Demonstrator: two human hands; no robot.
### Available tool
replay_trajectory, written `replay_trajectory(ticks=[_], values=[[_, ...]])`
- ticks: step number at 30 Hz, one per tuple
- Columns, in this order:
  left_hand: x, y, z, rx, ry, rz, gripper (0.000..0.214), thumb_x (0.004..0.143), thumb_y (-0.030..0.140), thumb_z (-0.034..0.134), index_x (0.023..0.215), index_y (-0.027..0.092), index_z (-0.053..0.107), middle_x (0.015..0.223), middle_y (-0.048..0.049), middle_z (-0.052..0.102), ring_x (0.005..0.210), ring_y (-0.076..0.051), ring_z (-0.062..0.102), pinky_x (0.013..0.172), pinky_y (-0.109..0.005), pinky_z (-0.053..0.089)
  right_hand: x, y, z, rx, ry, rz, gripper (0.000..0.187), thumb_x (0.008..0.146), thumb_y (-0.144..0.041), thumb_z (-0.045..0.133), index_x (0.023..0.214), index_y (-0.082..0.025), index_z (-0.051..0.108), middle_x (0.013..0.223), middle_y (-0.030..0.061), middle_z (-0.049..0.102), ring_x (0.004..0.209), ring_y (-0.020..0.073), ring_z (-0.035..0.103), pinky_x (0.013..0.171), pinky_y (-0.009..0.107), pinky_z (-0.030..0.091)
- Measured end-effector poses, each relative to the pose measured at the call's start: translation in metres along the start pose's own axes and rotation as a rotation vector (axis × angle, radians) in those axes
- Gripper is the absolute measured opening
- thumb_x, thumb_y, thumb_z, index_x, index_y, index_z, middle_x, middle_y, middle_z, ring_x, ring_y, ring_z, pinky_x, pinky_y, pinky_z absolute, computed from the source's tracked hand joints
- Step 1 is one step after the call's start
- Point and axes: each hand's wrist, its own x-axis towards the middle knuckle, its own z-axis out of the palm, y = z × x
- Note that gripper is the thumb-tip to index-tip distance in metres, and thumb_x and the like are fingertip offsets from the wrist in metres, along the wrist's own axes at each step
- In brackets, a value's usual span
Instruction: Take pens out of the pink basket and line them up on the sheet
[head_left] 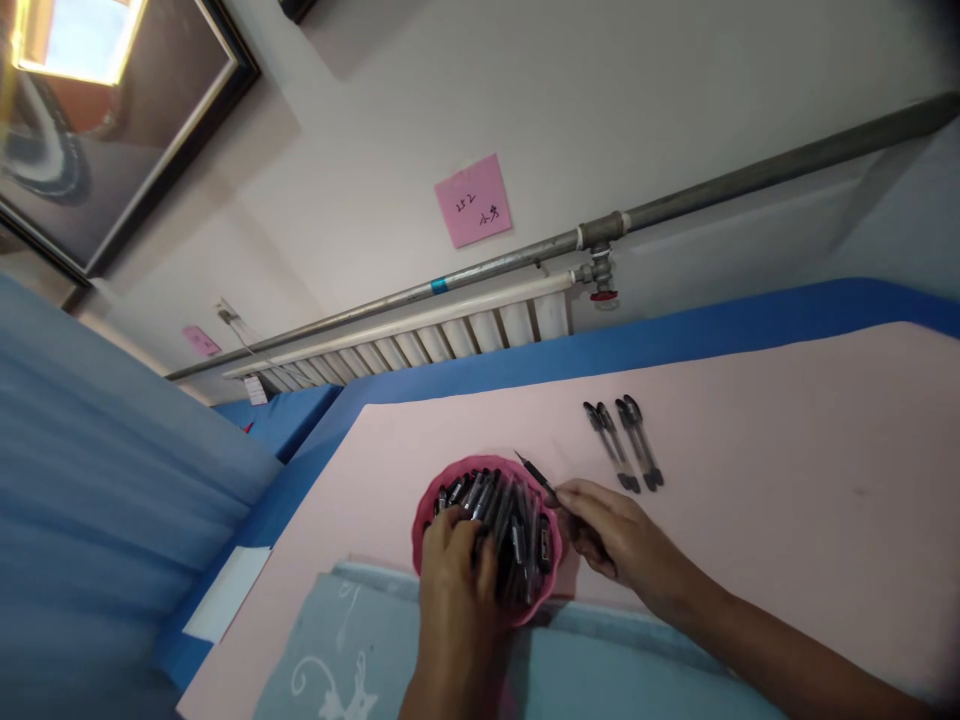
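A pink scalloped basket (421, 532) full of pens and dark caps stands in front of me. My left hand (457, 570) reaches into it from the near side. Its fingers curl down among the pens, and the fingertips are hidden. Just right of the rim, my right hand (611, 530) pinches an uncapped black pen (534, 470), whose thin tip points up and left over the basket's edge. Several capped clear pens (622, 445) with black ends lie side by side on the pink sheet, beyond my right hand.
The pink sheet (787, 480) covers a blue table (675, 340). Folded light-blue cloth (360, 640) lies along the near side. A white paper (227, 595) and a blue curtain (112, 500) are at the left. A radiator (450, 340) and pipe (697, 195) run along the wall behind.
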Motion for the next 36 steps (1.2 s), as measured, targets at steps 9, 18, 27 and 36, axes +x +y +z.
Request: replay_trajectory(ticks=[9, 18, 27, 36], values=[[-0.011, 0.030, -0.005, -1.075, -0.177, -0.729, 0.021, 0.053, 0.017, 0.070, 0.068, 0.015, 0.055, 0.054, 0.0002, 0.059, 0.047, -0.009, 0.051, 0.052, -0.022, 0.040, -0.024, -0.004, 0.023, -0.022, -0.212, -0.063, 0.021, 0.077, -0.040, 0.048, 0.075, -0.020, 0.052, 0.051, -0.0058, 0.043, 0.040, 0.0068, 0.037, 0.038, 0.019, 0.026], [-0.024, 0.041, -0.012, -1.040, -0.360, -0.637, 0.021, 0.050, 0.014, 0.073, 0.060, 0.015, 0.055, 0.051, 0.0014, 0.058, 0.046, -0.009, 0.050, 0.047, -0.019, 0.036, -0.033, -0.013, 0.022, -0.308, -0.239, -0.294, 0.016, 0.082, -0.031, 0.045, 0.073, -0.021, 0.055, 0.058, -0.0041, 0.048, 0.053, 0.0105, 0.045, 0.051, 0.022, 0.036], [-0.025, 0.040, -0.014, -1.068, -0.282, -0.612, 0.022, 0.052, 0.014, 0.075, 0.070, 0.012, 0.062, 0.058, -0.0004, 0.062, 0.050, -0.010, 0.056, 0.052, -0.020, 0.043, -0.036, -0.012, 0.022, -0.430, -0.216, -0.427, 0.016, 0.083, -0.027, 0.044, 0.074, -0.020, 0.055, 0.068, -0.0002, 0.056, 0.066, 0.0148, 0.052, 0.062, 0.025, 0.041], [-0.010, 0.012, -0.042, -1.422, 0.117, -0.787, 0.006, 0.072, 0.007, 0.062, 0.072, 0.013, 0.062, 0.078, -0.0048, 0.070, 0.075, -0.015, 0.066, 0.070, -0.027, 0.053, -0.034, -0.005, 0.027, -0.444, -0.281, -0.414, 0.017, 0.081, -0.029, 0.046, 0.067, -0.022, 0.053, 0.057, -0.0027, 0.048, 0.055, 0.0137, 0.044, 0.053, 0.026, 0.034]])
